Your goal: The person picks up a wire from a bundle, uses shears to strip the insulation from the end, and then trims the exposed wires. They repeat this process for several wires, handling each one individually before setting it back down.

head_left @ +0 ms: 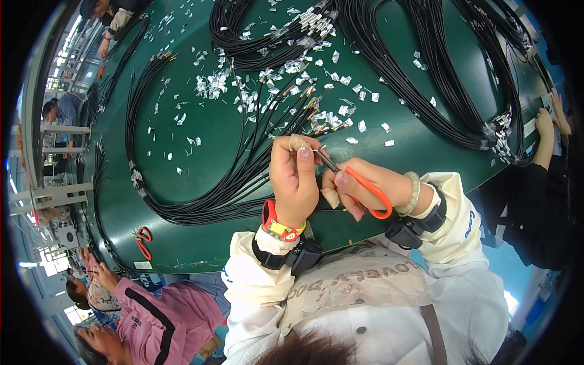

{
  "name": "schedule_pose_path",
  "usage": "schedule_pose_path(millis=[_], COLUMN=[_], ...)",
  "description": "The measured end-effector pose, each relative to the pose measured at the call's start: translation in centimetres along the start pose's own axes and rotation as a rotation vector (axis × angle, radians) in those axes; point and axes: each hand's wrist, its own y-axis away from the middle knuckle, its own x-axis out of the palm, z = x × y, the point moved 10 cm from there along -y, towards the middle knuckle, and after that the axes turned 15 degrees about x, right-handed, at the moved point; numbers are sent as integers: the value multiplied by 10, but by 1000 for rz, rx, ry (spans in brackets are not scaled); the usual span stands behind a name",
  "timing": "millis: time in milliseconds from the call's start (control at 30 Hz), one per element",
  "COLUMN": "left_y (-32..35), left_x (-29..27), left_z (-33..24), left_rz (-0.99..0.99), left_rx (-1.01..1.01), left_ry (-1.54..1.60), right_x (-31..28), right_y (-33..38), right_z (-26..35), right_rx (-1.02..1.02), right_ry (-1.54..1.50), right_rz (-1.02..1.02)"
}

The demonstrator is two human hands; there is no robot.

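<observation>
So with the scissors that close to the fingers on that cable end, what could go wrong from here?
The scissors in the right hand have their tips right at the left hand, whose fingertips pinch a thin cable end: a slip might nick a finger. The cut could also bite too deep into the wire. Foil scraps litter the green table and may cling to the cable bundle.

1. The left hand [294,176] is raised upright from the lower edge, fingers curled into a pinch at the top, thumb tip taped.
2. The right hand [365,185] lies just beside it, fingers curled closed, pointing toward the left hand.
3. Both forearms wear white sleeves with black wrist straps.
</observation>
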Motion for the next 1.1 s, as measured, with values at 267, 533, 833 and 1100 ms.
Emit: schedule_pose_path(millis=[267,533,833,1100], left_y=[0,0,6,6], left_x=[0,2,-2,-3], left_z=[-2,-3,4,11], left_rz=[16,24,42,67], left_rx=[50,74,55,34], left_ry=[-24,-69,-105,-135], right_x=[1,2,17,15], right_y=[2,1,-3,-7], right_z=[5,5,-3,-6], right_rx=[-55,-125,-37,76], right_ry=[-54,-196,-416,-475], right_rz=[3,-6,195,162])
